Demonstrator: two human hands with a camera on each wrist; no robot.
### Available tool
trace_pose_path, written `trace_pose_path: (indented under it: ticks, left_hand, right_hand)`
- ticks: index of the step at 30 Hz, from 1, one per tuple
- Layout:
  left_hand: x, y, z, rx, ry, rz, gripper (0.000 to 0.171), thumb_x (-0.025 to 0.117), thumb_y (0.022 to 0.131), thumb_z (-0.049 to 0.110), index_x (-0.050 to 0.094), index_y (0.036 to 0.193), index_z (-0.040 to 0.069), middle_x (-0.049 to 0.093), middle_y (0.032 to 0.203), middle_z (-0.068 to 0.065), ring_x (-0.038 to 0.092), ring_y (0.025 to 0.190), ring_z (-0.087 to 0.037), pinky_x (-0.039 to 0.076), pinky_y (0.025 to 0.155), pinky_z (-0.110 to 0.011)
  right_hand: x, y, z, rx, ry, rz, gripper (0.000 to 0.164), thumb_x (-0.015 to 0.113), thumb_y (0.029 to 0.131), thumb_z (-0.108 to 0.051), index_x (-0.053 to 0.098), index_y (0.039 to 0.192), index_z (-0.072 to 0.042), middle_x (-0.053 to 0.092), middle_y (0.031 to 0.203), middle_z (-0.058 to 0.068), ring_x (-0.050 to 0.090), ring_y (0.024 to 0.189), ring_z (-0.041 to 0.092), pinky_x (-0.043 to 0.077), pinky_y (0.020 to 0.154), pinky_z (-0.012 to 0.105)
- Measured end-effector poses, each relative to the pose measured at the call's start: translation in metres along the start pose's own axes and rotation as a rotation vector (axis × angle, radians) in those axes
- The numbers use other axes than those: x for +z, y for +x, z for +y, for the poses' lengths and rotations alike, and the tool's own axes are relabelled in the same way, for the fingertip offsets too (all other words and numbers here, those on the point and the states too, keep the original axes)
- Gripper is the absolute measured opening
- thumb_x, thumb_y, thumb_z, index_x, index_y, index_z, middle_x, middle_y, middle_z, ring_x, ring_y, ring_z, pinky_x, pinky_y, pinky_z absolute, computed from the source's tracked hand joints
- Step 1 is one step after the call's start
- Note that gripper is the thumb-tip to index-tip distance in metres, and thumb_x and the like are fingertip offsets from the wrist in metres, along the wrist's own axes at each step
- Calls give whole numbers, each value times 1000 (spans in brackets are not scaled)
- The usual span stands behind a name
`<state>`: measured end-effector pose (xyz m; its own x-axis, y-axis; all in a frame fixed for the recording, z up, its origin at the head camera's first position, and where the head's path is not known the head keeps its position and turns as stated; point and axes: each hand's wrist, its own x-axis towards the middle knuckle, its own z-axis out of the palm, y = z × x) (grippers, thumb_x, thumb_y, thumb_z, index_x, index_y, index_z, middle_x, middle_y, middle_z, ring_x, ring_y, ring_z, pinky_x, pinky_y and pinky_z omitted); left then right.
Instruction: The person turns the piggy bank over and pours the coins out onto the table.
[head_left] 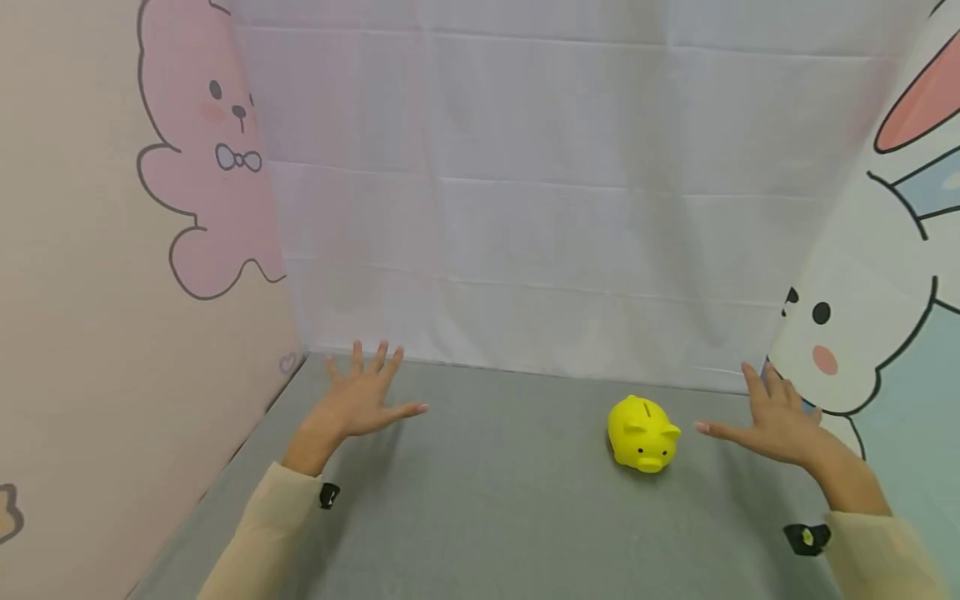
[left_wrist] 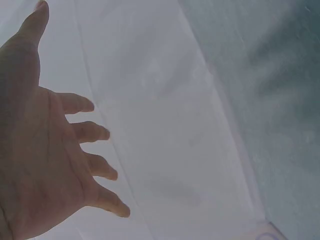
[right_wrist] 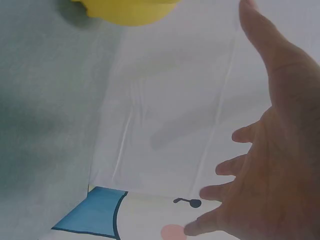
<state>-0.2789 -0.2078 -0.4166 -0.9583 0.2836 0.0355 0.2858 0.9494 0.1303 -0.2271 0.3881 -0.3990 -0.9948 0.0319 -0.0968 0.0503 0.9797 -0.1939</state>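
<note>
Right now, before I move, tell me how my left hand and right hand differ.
The right hand is close beside the yellow piggy bank, while the left hand is well away from it. In the head view, the left thumb points right; the right thumb points left. Both hands hold nothing, have their fingers spread and come out of cream sleeves.

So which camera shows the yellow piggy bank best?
The head view: the yellow piggy bank is fully in frame, face and slot visible. The right wrist view catches only part, cut off at the top; the left wrist view, none.
</note>
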Motion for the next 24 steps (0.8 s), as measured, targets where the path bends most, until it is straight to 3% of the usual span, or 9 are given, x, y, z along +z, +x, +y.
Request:
trace_pose_path:
  ticks: [6, 9, 13, 15, 18, 24]
  left_hand:
    - [6, 6, 12, 23, -33, -9, 116, 31, 73, 95, 8, 160, 21, 12, 166, -11, 7, 152, -46, 5, 110, -82]
    - [9, 8, 19, 36, -77, -21, 116, 34, 74, 94, 10, 160, 19, 17, 166, -11, 14, 152, -44, 9, 114, -78]
    - [14, 13, 29, 80, -86, -9, 113, 44, 75, 90, 18, 159, 18, 30, 161, -13, 28, 148, -42, 24, 118, -67]
    - [16, 16, 34, 114, -76, 10, 111, 48, 75, 88, 27, 157, 17, 38, 157, -12, 37, 145, -37, 34, 116, -58]
    - [21, 22, 41, 146, -89, 26, 104, 54, 74, 85, 39, 152, 17, 48, 151, -9, 49, 137, -32, 44, 111, -52]
    - [39, 28, 53, 121, -217, -27, 89, 61, 79, 75, 50, 145, 15, 65, 132, -6, 64, 119, -24, 54, 97, -45]
  right_hand:
    - [-2, -3, -4, -38, 48, -18, 137, 66, 76, -73, -13, 151, 10, -10, 149, 49, 10, 130, 72, 25, 96, 84]
    - [-2, -5, -9, -68, 102, -22, 136, 69, 78, -67, -15, 151, 10, -9, 150, 49, 11, 131, 71, 25, 98, 83]
    - [-1, -8, -15, -103, 190, -45, 136, 73, 78, -61, -18, 150, 10, -7, 151, 47, 10, 134, 68, 24, 100, 82]
    - [0, -8, -17, -112, 210, -54, 136, 75, 77, -60, -17, 150, 10, -4, 152, 47, 12, 134, 67, 24, 100, 81]
    - [2, -7, -17, -108, 208, -61, 136, 74, 77, -61, -16, 151, 10, 7, 151, 47, 23, 131, 66, 36, 96, 78]
    - [17, -5, -16, -102, 259, -125, 124, 69, 82, -61, -3, 151, 12, 26, 146, 45, 43, 125, 61, 55, 83, 61]
